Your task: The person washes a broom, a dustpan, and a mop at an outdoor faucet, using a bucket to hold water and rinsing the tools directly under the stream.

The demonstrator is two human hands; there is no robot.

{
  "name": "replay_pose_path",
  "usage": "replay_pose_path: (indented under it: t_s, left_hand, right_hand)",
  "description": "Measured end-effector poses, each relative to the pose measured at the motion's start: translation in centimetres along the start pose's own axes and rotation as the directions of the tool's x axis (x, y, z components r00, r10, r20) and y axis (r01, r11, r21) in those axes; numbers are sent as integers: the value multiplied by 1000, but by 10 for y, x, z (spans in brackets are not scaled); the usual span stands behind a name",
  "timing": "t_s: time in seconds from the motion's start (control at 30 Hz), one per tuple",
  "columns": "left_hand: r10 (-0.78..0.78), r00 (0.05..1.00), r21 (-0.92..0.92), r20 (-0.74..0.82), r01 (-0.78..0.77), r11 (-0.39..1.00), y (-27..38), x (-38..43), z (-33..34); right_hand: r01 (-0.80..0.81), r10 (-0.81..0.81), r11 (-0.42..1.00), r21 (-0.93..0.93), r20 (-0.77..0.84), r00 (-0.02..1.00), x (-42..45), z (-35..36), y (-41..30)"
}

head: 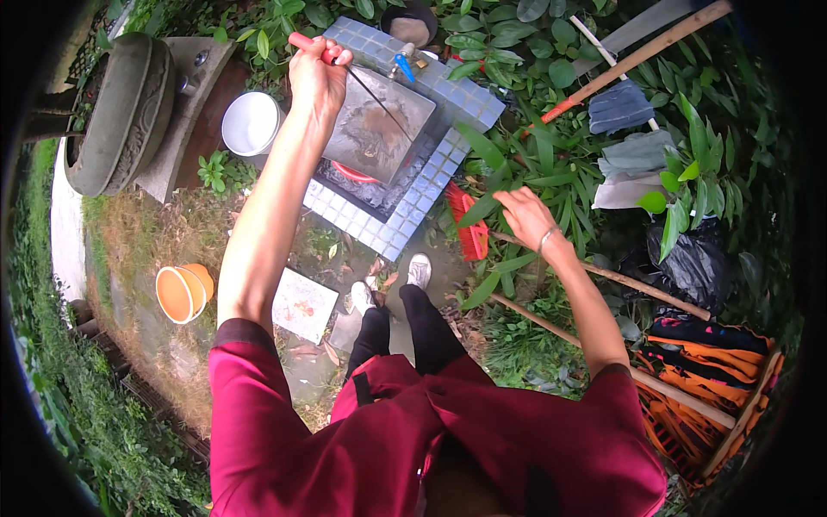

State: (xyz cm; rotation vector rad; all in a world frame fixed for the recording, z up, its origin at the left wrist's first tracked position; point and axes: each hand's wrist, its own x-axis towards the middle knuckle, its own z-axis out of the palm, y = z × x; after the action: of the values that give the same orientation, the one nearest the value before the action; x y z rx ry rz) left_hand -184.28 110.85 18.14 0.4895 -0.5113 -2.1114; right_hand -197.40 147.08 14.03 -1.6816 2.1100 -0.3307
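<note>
My left hand grips the red handle of a thin dark metal rod. The rod slants down over a square grey metal pan or sheet, its tip near the right edge; contact cannot be told. This metal piece sits tilted inside a blue-tiled basin, above grey, ash-like debris. Part of a red rim shows beneath it. Held out to the right, my right hand has nothing visible in it, close to long green leaves and a red-bristled broom head.
A tap with a blue lever stands at the basin's back. White and orange buckets are on the left, near a stone planter. A pale slab lies by my feet. Rightward are wooden poles, rags and an orange mop.
</note>
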Motion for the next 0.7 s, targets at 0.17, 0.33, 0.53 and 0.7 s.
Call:
replay_pose_path:
  t_s: [0.17,0.33,0.53,0.7]
  left_hand:
    - [3,998,-38,63,-1,999,-2,15,15]
    - [39,994,5,107,-40,999,-13,11,20]
    - [37,985,-26,171,-33,999,-30,-2,18]
    - [76,995,23,60,-77,997,-7,-12,11]
  right_hand:
    - [113,-101,989,97,-118,988,76,-9,-5]
    - [31,10,956,293,-138,990,173,3,8]
    - [46,23,977,207,-320,947,333,68,69]
    - [-360,304,727,585,196,932,387,100,43]
